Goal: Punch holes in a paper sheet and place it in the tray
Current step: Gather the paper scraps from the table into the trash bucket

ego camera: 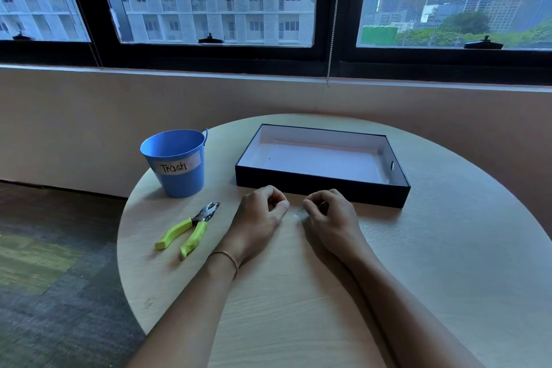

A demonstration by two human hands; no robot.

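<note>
Paper sheet (324, 162) lying flat in tray (322, 188), w/ a small dot near its left edge, prob. a hole. Punch (191, 225) parked left of left hand (260, 219), near Trash bucket (176, 163). Both hands, incl. right hand (331, 218), loosely curled on table (283, 308), gripping nothing visible; tiny pale speck (296, 216) between them, prob. chad awaiting pickup.

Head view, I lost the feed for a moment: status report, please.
Left hand and right hand curled on the table, holding no tool. Hole punch lies idle at left. Paper sheet in the tray. Nothing in the way.
</note>
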